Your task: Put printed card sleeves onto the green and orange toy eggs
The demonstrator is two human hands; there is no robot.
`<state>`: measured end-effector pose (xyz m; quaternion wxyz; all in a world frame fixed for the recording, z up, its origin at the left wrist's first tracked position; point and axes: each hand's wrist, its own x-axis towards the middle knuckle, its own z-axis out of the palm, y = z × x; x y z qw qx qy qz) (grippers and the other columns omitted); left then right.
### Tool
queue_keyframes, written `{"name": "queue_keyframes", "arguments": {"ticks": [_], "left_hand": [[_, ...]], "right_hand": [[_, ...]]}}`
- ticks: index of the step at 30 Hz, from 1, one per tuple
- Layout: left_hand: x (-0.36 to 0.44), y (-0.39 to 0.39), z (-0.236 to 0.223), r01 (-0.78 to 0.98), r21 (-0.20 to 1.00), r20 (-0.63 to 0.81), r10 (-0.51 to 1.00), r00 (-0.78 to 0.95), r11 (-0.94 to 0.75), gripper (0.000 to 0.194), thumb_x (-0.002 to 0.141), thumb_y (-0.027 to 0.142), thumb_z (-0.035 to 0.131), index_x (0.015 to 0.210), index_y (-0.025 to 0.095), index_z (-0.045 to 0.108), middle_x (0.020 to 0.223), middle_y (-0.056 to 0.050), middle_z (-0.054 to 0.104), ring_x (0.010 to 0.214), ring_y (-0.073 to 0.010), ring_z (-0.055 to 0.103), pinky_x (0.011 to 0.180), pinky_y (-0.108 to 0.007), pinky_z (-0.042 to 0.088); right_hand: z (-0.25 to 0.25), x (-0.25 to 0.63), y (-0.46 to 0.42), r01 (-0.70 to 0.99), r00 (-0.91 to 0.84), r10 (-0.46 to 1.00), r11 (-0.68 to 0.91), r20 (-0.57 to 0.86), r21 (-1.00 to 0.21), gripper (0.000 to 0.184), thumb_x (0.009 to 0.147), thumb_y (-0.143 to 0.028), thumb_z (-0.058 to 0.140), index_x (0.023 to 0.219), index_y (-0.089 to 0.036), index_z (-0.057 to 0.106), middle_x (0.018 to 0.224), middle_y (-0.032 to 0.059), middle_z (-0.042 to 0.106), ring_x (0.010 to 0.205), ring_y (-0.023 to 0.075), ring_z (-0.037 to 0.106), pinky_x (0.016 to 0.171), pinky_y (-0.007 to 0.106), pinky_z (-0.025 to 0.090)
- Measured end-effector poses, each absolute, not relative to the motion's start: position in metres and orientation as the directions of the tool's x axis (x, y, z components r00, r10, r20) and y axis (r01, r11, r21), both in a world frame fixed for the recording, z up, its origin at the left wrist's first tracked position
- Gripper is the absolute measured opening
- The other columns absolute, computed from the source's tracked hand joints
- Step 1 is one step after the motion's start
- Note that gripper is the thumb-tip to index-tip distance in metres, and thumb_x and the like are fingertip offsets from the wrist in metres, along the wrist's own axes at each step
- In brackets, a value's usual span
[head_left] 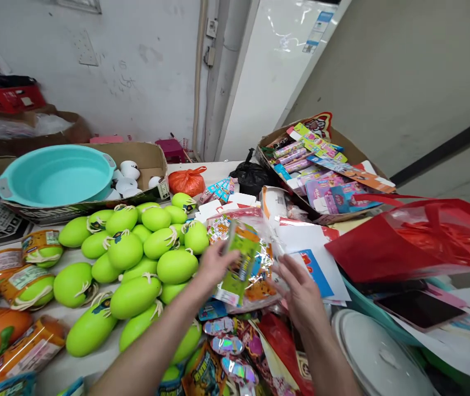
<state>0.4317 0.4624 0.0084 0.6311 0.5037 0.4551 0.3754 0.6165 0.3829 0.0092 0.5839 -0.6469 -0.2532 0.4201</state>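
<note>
My left hand [215, 264] grips a green printed card packet [241, 267] by its left edge, in the middle of the table. My right hand [300, 294] is beside it with fingers curled on the clear crinkly plastic wrapper [264, 258] around that packet. Just left of my left hand lies a heap of several lime-green egg-shaped toys [136, 258]. Below my hands lie shiny foil packets [228, 344].
A teal basin [55, 175] sits on a cardboard box at the back left. Wrapped orange and green eggs [10, 308] line the left edge. A box of toy cards [325, 170] and a red bag [416, 236] stand right. A white lid [379, 357] is near.
</note>
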Motion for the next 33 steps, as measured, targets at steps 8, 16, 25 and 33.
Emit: {"name": "queue_keyframes", "arguments": {"ticks": [8, 16, 25, 33], "left_hand": [[0.311, 0.462, 0.037, -0.424, 0.835, -0.388, 0.922, 0.003, 0.352, 0.038, 0.057, 0.025, 0.081, 0.089, 0.014, 0.064, 0.081, -0.003, 0.072, 0.063, -0.0162, 0.066, 0.062, -0.028, 0.055], [0.277, 0.419, 0.023, -0.429, 0.782, -0.518, 0.854, -0.045, 0.452, 0.041, 0.057, 0.022, 0.082, 0.092, 0.014, 0.063, 0.085, -0.006, 0.073, 0.068, -0.0202, 0.068, 0.061, -0.031, 0.057], [0.279, 0.41, 0.026, -0.426, 0.767, -0.531, 0.847, -0.004, 0.479, 0.044, 0.054, 0.028, 0.083, 0.091, 0.013, 0.064, 0.084, -0.005, 0.073, 0.068, -0.0206, 0.068, 0.064, -0.031, 0.055], [0.275, 0.405, 0.021, -0.382, 0.799, -0.505, 0.863, -0.004, 0.465, 0.048, 0.056, 0.032, 0.082, 0.095, 0.012, 0.063, 0.087, -0.006, 0.072, 0.072, -0.0201, 0.067, 0.068, -0.031, 0.054]], "right_hand": [[-0.002, 0.628, 0.508, 0.915, 0.078, 0.978, -0.148, -0.196, -0.374, 0.098, 0.043, -0.028, 0.086, 0.13, -0.018, 0.042, 0.133, 0.0143, 0.044, 0.124, 0.0328, 0.04, 0.097, 0.041, 0.037], [-0.021, 0.603, 0.514, 0.978, 0.111, 0.963, -0.149, -0.245, -0.143, 0.094, 0.033, -0.04, 0.087, 0.115, -0.018, 0.049, 0.119, 0.0147, 0.047, 0.115, 0.0368, 0.04, 0.088, 0.046, 0.035], [-0.025, 0.605, 0.482, 0.982, 0.122, 0.974, -0.146, -0.19, -0.117, 0.105, 0.045, -0.045, 0.083, 0.133, -0.022, 0.031, 0.127, 0.0148, 0.039, 0.118, 0.0342, 0.039, 0.089, 0.044, 0.032], [-0.031, 0.61, 0.497, 0.984, 0.119, 0.952, -0.15, -0.281, -0.095, 0.111, 0.032, -0.048, 0.086, 0.128, -0.022, 0.037, 0.12, 0.0138, 0.046, 0.113, 0.0356, 0.043, 0.086, 0.047, 0.034]]}}
